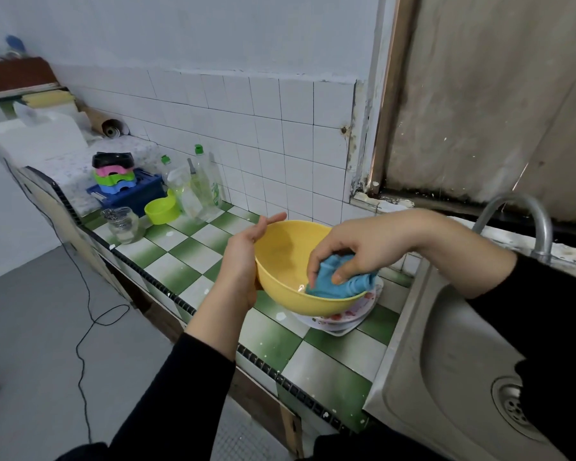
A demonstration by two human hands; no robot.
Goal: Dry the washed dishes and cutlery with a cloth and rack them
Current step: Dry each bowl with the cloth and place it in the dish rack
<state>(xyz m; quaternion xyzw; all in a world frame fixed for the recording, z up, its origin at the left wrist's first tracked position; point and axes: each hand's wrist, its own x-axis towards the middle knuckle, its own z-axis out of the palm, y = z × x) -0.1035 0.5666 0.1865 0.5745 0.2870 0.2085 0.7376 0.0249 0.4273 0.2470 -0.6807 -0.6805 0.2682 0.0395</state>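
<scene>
A yellow plastic bowl (281, 261) is held tilted above the green and white tiled counter (187, 261). My left hand (243, 257) supports its left side, palm against the outer wall, fingers reaching over the rim. My right hand (350, 247) grips a bunched blue cloth (336, 281) and presses it against the bowl's inner right wall. Beneath the bowl lies a stack of white patterned plates (338, 319). At the counter's far left a blue rack basket (130, 194) carries stacked coloured plastic dishes (113, 176).
A lime green cup (162, 211), a glass jar (122, 224) and several dish soap bottles (207, 184) stand near the basket. A steel sink (446, 361) with a curved tap (526, 221) is at the right. A black cable (87, 311) trails on the grey floor.
</scene>
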